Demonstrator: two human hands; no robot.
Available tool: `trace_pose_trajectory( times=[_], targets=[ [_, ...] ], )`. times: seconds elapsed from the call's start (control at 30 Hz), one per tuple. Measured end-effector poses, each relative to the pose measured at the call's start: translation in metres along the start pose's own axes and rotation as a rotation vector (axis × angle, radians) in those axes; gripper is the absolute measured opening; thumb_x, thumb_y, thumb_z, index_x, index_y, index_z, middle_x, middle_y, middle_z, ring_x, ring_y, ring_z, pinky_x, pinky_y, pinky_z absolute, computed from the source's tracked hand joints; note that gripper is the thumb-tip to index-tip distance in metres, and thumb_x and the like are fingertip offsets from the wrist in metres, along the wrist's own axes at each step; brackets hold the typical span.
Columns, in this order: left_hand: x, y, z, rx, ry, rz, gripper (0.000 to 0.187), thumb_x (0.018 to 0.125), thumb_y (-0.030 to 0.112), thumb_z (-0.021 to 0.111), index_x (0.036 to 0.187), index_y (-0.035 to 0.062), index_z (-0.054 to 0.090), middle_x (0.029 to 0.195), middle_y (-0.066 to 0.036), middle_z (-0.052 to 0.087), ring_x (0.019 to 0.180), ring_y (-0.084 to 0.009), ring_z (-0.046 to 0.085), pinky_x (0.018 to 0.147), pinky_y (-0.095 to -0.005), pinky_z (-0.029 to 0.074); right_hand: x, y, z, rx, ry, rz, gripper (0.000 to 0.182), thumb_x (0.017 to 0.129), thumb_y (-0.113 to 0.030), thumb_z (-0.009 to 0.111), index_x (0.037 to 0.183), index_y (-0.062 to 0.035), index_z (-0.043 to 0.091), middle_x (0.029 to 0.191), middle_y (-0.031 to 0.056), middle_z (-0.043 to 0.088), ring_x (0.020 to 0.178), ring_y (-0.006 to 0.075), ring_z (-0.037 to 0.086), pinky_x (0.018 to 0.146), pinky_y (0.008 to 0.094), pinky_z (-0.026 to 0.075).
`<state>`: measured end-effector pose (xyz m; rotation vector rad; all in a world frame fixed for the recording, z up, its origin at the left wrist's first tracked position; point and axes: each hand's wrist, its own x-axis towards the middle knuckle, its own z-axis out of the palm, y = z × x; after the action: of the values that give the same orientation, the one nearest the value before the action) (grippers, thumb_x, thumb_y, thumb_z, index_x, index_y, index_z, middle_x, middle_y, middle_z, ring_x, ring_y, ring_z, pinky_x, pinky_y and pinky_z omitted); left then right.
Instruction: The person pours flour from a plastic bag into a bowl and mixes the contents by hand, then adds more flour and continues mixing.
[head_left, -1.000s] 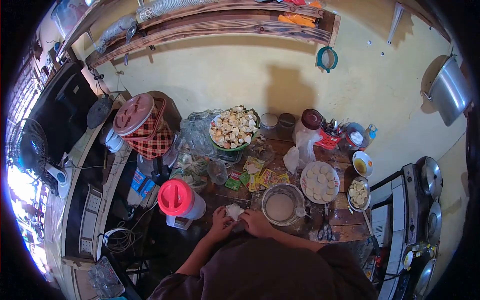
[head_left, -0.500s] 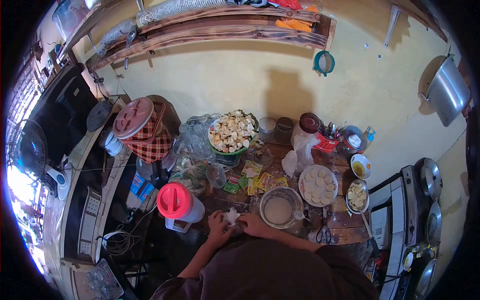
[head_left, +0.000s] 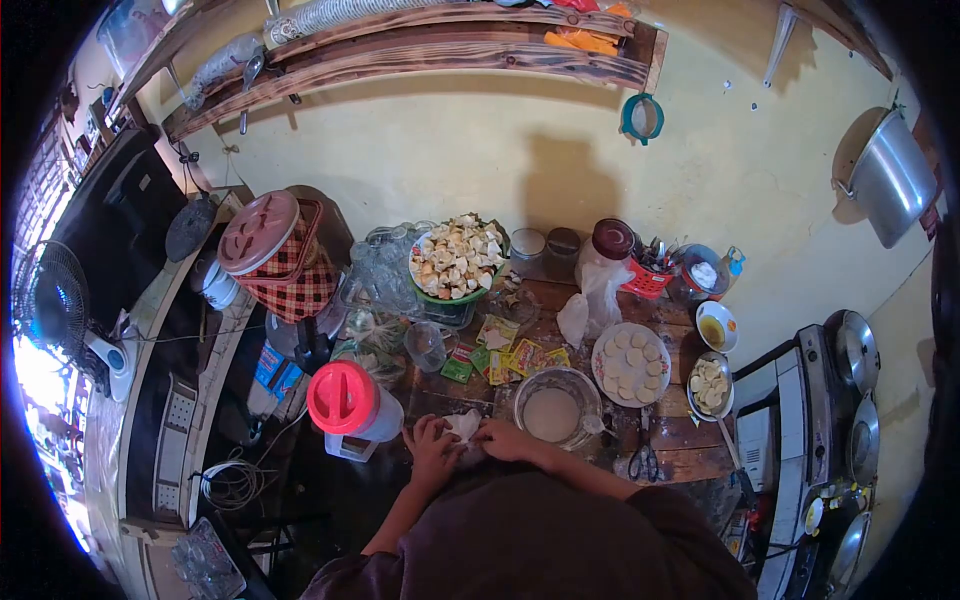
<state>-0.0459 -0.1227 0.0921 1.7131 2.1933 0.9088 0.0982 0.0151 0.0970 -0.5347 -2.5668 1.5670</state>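
A small white plastic bag (head_left: 464,428) lies bunched between my hands at the table's near edge. My left hand (head_left: 432,450) has its fingers closed on the bag's left side. My right hand (head_left: 506,440) pinches the other side of it. What is inside the bag is partly hidden by my hands and body. Just right of my right hand stands a clear bowl (head_left: 520,402) of whitish, cloudy liquid. A pitcher with a red lid (head_left: 342,396) is close to my left hand.
Beyond the bowl are colourful sachets (head_left: 525,357) and a plate (head_left: 606,352) of pale round slices. Black-handled scissors (head_left: 645,462) lie to the right. A heaped basin (head_left: 452,296) stands at the back, and a stove (head_left: 812,395) is far right.
The view has shifted slightly, so everything sits a little to the left. Both hands stay on the plastic bag, with the left fingers slightly moved.
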Motion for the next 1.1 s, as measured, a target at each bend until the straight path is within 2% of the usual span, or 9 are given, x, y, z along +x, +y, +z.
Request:
trace_pose_trajectory(
  times=[0.2, 0.3, 0.37, 0.43, 0.6, 0.7, 0.83, 0.93, 1.1],
  targets=[
    [0.003, 0.001, -0.002, 0.05, -0.004, -0.042, 0.016, 0.071, 0.024, 0.069, 0.084, 0.0161, 0.064, 0.114, -0.003, 0.048, 0.124, -0.0282, 0.033, 0.098, -0.0684, 0.007, -0.002, -0.008, -0.001, 0.046, 0.034, -0.044, 0.026, 0.076, -0.016, 0.059, 0.094, 0.0012, 0.065, 0.102, 0.0166, 0.06, 0.091, 0.0327, 0.059, 0.081, 0.0388, 0.046],
    [0.005, -0.003, 0.0, 0.046, -0.008, -0.062, 0.015, 0.071, 0.022, 0.068, 0.084, 0.0157, 0.064, 0.114, -0.002, 0.049, 0.123, -0.0279, 0.034, 0.098, -0.0693, 0.006, -0.001, -0.014, 0.0, -0.089, 0.037, -0.061, 0.026, 0.075, -0.018, 0.062, 0.092, 0.0011, 0.065, 0.099, 0.0157, 0.06, 0.086, 0.0331, 0.06, 0.076, 0.0401, 0.047],
    [0.008, -0.004, 0.001, 0.048, 0.008, -0.055, 0.015, 0.071, 0.021, 0.068, 0.084, 0.0156, 0.063, 0.111, -0.001, 0.05, 0.122, -0.0273, 0.035, 0.098, -0.0686, 0.007, 0.001, -0.006, 0.007, -0.172, 0.163, -0.166, 0.027, 0.074, -0.02, 0.064, 0.091, 0.0007, 0.064, 0.094, 0.016, 0.06, 0.08, 0.0338, 0.059, 0.071, 0.0419, 0.048],
    [0.012, -0.006, 0.001, 0.049, 0.024, -0.046, 0.015, 0.071, 0.02, 0.068, 0.084, 0.0155, 0.063, 0.109, 0.0, 0.052, 0.121, -0.0267, 0.036, 0.099, -0.0679, 0.008, -0.001, -0.009, 0.012, -0.155, 0.21, -0.123, 0.026, 0.074, -0.019, 0.064, 0.092, 0.0001, 0.063, 0.091, 0.0161, 0.058, 0.078, 0.0338, 0.059, 0.069, 0.0416, 0.048],
    [0.022, -0.001, -0.004, -0.175, 0.052, 0.129, 0.024, 0.063, 0.016, 0.07, 0.085, 0.0143, 0.061, 0.102, 0.001, 0.058, 0.116, -0.0244, 0.043, 0.104, -0.0591, 0.01, -0.006, -0.004, 0.014, -0.012, 0.297, -0.105, 0.024, 0.072, -0.012, 0.064, 0.093, -0.0017, 0.059, 0.088, 0.0159, 0.054, 0.076, 0.0332, 0.058, 0.065, 0.0399, 0.047],
    [0.02, 0.001, 0.0, -0.32, -0.01, 0.094, 0.029, 0.059, 0.014, 0.07, 0.087, 0.0135, 0.061, 0.104, 0.0, 0.058, 0.112, -0.0245, 0.047, 0.105, -0.057, 0.01, -0.005, 0.005, 0.016, -0.031, 0.366, -0.182, 0.023, 0.07, -0.009, 0.064, 0.09, -0.0013, 0.057, 0.087, 0.0145, 0.051, 0.076, 0.0315, 0.057, 0.063, 0.038, 0.047],
    [0.021, -0.017, 0.01, -0.272, -0.014, 0.12, 0.031, 0.059, 0.013, 0.069, 0.089, 0.0137, 0.061, 0.103, -0.003, 0.058, 0.109, -0.025, 0.05, 0.105, -0.0549, 0.012, -0.005, 0.005, 0.012, -0.064, 0.342, -0.14, 0.023, 0.068, -0.01, 0.065, 0.087, -0.0002, 0.056, 0.086, 0.0136, 0.049, 0.074, 0.029, 0.056, 0.062, 0.037, 0.046],
    [0.016, -0.019, 0.017, -0.426, 0.0, 0.044, 0.032, 0.059, 0.013, 0.069, 0.09, 0.0134, 0.062, 0.105, -0.005, 0.057, 0.112, -0.025, 0.048, 0.104, -0.0524, 0.014, -0.008, 0.003, 0.01, -0.02, 0.333, -0.122, 0.024, 0.068, -0.01, 0.066, 0.086, 0.0002, 0.056, 0.086, 0.0135, 0.048, 0.075, 0.0284, 0.055, 0.063, 0.0366, 0.045],
    [0.018, -0.012, 0.012, -0.359, -0.038, 0.067, 0.033, 0.064, 0.014, 0.068, 0.095, 0.0112, 0.06, 0.111, -0.008, 0.051, 0.113, -0.0259, 0.045, 0.102, -0.0491, 0.018, -0.004, 0.018, 0.016, -0.011, 0.377, -0.125, 0.025, 0.067, -0.014, 0.068, 0.085, 0.0008, 0.057, 0.087, 0.0137, 0.049, 0.078, 0.0285, 0.056, 0.066, 0.037, 0.045]
  ],
)
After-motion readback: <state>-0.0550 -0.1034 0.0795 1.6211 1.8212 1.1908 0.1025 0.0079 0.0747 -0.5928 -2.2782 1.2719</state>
